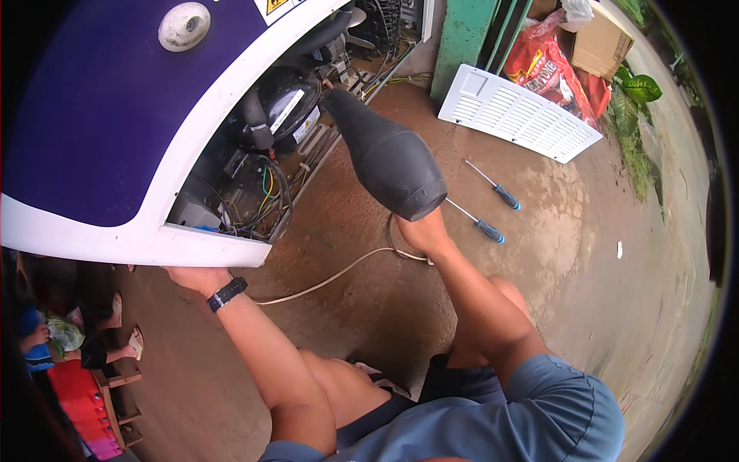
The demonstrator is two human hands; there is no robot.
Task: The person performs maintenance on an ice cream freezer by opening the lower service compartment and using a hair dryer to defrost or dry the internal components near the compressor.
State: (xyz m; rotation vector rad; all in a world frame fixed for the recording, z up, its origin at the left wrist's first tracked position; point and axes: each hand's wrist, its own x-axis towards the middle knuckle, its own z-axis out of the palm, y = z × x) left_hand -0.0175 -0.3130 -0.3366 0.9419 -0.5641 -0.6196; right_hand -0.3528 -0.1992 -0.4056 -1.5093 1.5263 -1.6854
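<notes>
Black blower (392, 158); purple-and-white cabinet (100, 115); white grille (517, 112); blue-handled screwdrivers (489, 229).

Two blue-handled screwdrivers (493, 208) lie on the floor near a white vent grille (517, 112).

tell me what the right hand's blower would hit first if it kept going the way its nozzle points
Probably the black compressor in the appliance's open bay. The right hand aims the blower with its nozzle tip right beside it, though depth is hard to judge.
</notes>
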